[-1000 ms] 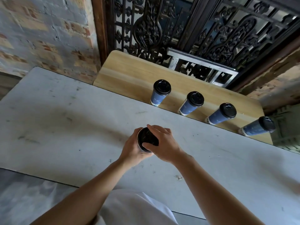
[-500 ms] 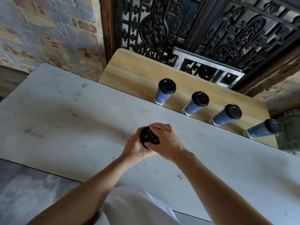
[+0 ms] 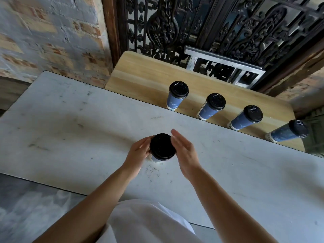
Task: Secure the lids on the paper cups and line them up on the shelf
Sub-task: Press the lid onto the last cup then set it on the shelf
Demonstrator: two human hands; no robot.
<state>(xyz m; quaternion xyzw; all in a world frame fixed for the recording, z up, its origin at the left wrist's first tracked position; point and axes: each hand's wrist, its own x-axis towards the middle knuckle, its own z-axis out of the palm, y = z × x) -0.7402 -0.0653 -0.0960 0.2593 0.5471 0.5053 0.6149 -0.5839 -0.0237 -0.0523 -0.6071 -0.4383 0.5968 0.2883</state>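
- A whitewashed brick wall (image 3: 45,32) with bare orange patches fills the far left of the room.
- The counter (image 3: 70,128) is a pale grey slab, scuffed with dark marks and faint scratches, running across the whole view.
- A grey floor (image 3: 26,207) shows below the counter's near edge, beside a white garment (image 3: 140,223) on the person.
- The left hand (image 3: 138,153) grips the paper cup (image 3: 155,159) with fingers curled round its side; the cup stands on the counter near the middle.
- A black lid (image 3: 162,148) sits on top of that cup.
- The right hand (image 3: 185,153) is flat with straight fingers, holding nothing, just beside the lid's right edge.
- Behind the counter's far edge lies the light wooden shelf (image 3: 140,76).
- Four blue cups with black lids stand in a row along it, spaced apart: the leftmost cup (image 3: 176,100), the second cup (image 3: 209,109), the third cup (image 3: 242,121) and the rightmost cup (image 3: 284,133), which is blurred.
- A dark ornate iron grille (image 3: 236,23) rises behind the shelf, with a grey metal frame (image 3: 222,57) leaning at its foot.
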